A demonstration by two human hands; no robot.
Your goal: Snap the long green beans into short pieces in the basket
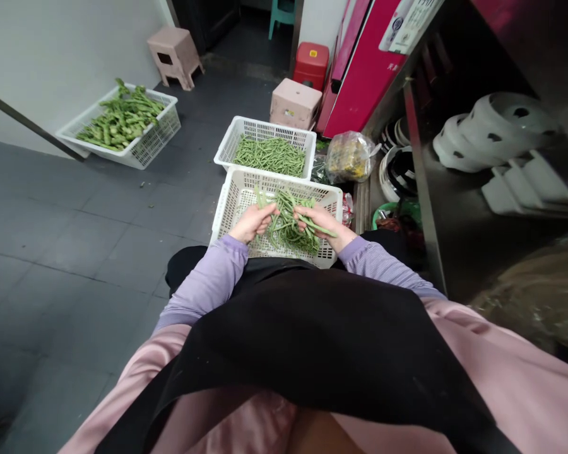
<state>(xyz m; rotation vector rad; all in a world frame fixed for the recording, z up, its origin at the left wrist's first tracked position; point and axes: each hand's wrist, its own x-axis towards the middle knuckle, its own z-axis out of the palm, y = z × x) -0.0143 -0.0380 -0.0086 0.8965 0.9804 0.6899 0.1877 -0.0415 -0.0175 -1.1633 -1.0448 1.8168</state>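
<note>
Dark grey tiles make up the floor (99,252), which spreads across the left and back of the view. A black apron (312,334) covers the person's front, over pink clothing with purple sleeves (203,277). A magenta cabinet (364,75) stands ahead to the right, and beside it a metal shelf (459,243) bears white stacked ware (497,129). The near white basket (218,217) sits right in front of the person; just beyond it, a second white basket (224,145) holds short green bean pieces (269,156). Well apart, by the left wall, a third basket (161,129) is heaped with thicker green vegetables (120,120). A pale pink stool (296,104) stands behind the second basket, with a red stool (311,63) behind that. A tied clear bag (350,157) rests near the cabinet. Long green beans (293,238) lie tangled in the near basket, mostly in its right half. Above them, the two hands are apart from each other: the left hand (253,222) pinches a slender pod (259,197), while the right hand (322,221) closes around a few bean stalks (319,228), their ends poking out toward the wrist.
</note>
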